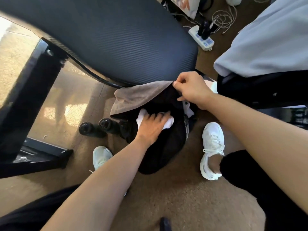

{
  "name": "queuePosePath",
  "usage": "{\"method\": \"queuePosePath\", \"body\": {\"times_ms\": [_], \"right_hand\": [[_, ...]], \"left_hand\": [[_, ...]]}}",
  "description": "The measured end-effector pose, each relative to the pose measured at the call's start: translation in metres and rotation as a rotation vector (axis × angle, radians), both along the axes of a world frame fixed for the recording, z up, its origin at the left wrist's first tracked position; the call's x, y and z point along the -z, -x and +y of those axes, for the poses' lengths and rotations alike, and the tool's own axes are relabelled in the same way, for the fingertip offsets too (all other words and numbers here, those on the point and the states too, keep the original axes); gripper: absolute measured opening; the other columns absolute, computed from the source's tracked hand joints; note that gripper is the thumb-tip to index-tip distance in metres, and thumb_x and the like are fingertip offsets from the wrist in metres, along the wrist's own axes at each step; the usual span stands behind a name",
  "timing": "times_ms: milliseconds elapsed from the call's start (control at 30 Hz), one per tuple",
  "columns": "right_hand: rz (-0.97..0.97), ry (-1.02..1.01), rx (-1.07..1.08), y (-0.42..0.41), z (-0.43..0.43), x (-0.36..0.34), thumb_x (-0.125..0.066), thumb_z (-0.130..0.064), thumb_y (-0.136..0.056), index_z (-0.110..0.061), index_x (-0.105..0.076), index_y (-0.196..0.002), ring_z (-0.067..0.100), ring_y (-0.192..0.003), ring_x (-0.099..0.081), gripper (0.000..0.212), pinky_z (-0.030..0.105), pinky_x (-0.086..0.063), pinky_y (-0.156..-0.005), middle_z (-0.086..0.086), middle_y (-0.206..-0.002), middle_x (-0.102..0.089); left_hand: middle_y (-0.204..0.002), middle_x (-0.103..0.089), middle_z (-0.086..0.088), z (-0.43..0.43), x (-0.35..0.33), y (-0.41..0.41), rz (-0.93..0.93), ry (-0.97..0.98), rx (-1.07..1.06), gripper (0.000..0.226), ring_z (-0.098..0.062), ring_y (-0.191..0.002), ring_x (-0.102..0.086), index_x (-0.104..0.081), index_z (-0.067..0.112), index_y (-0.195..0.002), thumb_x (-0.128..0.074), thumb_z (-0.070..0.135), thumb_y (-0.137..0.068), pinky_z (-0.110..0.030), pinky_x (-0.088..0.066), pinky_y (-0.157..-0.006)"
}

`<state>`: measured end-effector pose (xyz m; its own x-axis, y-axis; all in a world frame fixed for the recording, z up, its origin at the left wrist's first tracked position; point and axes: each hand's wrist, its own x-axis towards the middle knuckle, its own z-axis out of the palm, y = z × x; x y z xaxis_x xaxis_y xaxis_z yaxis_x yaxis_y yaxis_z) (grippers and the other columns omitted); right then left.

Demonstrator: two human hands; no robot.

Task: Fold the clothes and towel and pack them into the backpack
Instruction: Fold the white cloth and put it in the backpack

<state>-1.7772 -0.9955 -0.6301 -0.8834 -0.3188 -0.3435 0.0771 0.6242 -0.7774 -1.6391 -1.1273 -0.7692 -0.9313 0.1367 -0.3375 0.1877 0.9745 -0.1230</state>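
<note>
A black backpack [166,152] stands open on the carpeted floor between two white sneakers. The left hand [152,126], fingers spread, presses a white folded garment [168,122] into its opening. The right hand [191,90] pinches the edge of a brown towel [138,97] draped over the backpack's top.

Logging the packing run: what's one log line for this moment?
stage: packing | left hand: presses white cloth into backpack | right hand: pinches backpack rim beside brown towel
</note>
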Motion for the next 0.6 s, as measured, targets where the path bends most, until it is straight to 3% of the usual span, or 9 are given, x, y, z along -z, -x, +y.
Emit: {"method": "queuePosePath", "body": {"times_ms": [100, 200, 400, 500, 600], "right_hand": [[-0.021, 0.006, -0.009, 0.004, -0.001, 0.003, -0.064, -0.015, -0.097, -0.003, -0.066, -0.087, 0.018, -0.071, -0.062, 0.016, 0.043, -0.064, -0.066, 0.006, -0.073, -0.057], [-0.013, 0.013, -0.032, 0.007, -0.001, 0.004, -0.064, -0.015, -0.097, -0.005, -0.064, -0.081, 0.016, -0.066, -0.061, 0.018, 0.042, -0.064, -0.065, 0.006, -0.071, -0.057], [0.032, 0.039, -0.029, 0.012, 0.002, 0.004, -0.063, -0.015, -0.098, 0.002, -0.063, -0.086, 0.011, -0.060, -0.057, 0.021, 0.038, -0.064, -0.064, 0.005, -0.069, -0.054], [0.037, 0.042, -0.030, 0.011, 0.001, 0.004, -0.062, -0.016, -0.099, 0.006, -0.063, -0.091, 0.011, -0.063, -0.060, 0.023, 0.039, -0.064, -0.066, 0.007, -0.072, -0.055], [0.034, 0.044, -0.022, 0.011, 0.000, 0.003, -0.061, -0.016, -0.100, 0.006, -0.063, -0.093, 0.014, -0.069, -0.061, 0.023, 0.039, -0.064, -0.067, 0.007, -0.076, -0.055]], "left_hand": [[-0.114, -0.069, -0.002, -0.002, 0.030, 0.019, 0.071, 0.089, 0.071, 0.051, -0.025, -0.092, -0.066, -0.060, 0.017, -0.134, -0.059, 0.021, -0.083, -0.040, -0.051, -0.084], [-0.106, -0.070, 0.001, -0.001, 0.056, 0.028, 0.052, 0.066, -0.023, 0.047, -0.022, -0.092, -0.067, -0.065, 0.023, -0.125, -0.039, 0.023, -0.086, -0.036, -0.051, -0.083], [-0.128, -0.062, -0.004, -0.014, 0.079, 0.046, -0.025, 0.037, -0.261, 0.040, -0.029, -0.116, -0.060, -0.046, 0.025, -0.139, -0.048, 0.025, -0.099, -0.042, -0.043, -0.096], [-0.120, -0.069, -0.004, -0.027, 0.080, 0.049, -0.015, -0.115, -0.388, 0.047, -0.031, -0.109, -0.066, -0.053, 0.030, -0.135, -0.060, 0.036, -0.090, -0.041, -0.052, -0.085], [-0.126, -0.069, -0.005, -0.036, 0.081, 0.048, -0.146, -0.275, -0.390, 0.056, -0.031, -0.117, -0.065, -0.058, 0.031, -0.133, -0.062, 0.053, -0.082, -0.042, -0.053, -0.098]]}}
